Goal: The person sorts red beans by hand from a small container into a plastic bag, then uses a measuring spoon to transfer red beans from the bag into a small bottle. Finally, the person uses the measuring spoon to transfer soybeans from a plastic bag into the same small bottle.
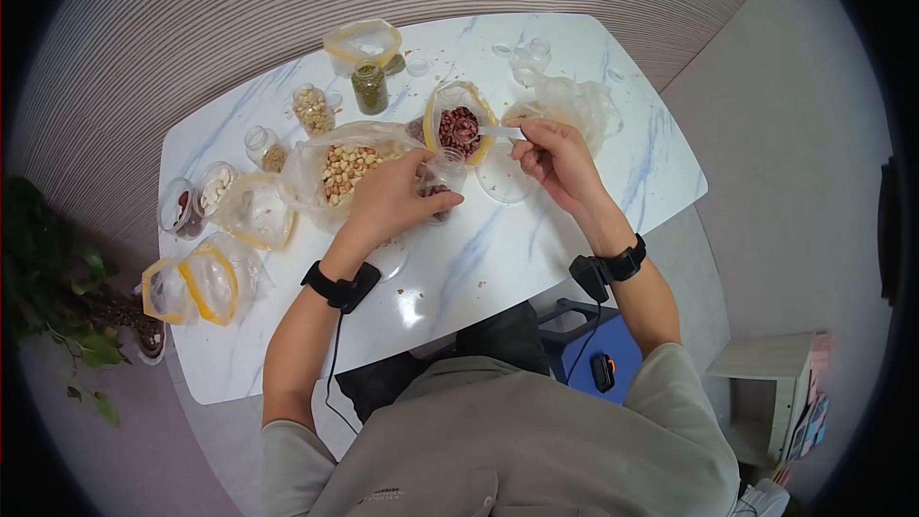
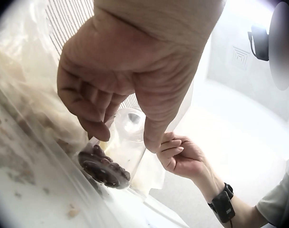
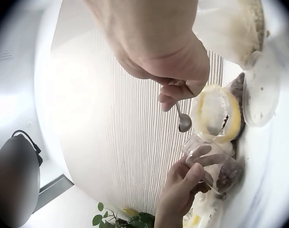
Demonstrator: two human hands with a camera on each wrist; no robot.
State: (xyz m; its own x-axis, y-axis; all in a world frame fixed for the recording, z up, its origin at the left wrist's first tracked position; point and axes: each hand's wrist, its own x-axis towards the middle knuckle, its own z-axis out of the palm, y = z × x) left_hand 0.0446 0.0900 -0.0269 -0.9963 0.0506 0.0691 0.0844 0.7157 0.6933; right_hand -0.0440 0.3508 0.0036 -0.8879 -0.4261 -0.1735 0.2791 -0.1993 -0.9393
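The left hand (image 1: 397,196) holds a clear jar (image 3: 212,161) between thumb and fingers; dark red beans (image 2: 104,168) lie in its bottom. Pinched in the right hand (image 1: 560,161) is a spoon (image 3: 184,121), its handle running toward the fingers and its bowl above and beside the jar's mouth. Behind the jar, a yellow-rimmed bag (image 1: 486,113) stands open with red beans (image 1: 459,129) inside. Whether the spoon's bowl carries beans is hard to tell.
Left of the jar lies a bag of pale nuts (image 1: 349,172). A green-filled jar (image 1: 369,88) stands at the back. Yellow-rimmed bags (image 1: 209,282) lie at the left. A round lid (image 1: 505,177) and a crumpled clear bag (image 1: 579,110) are at the right.
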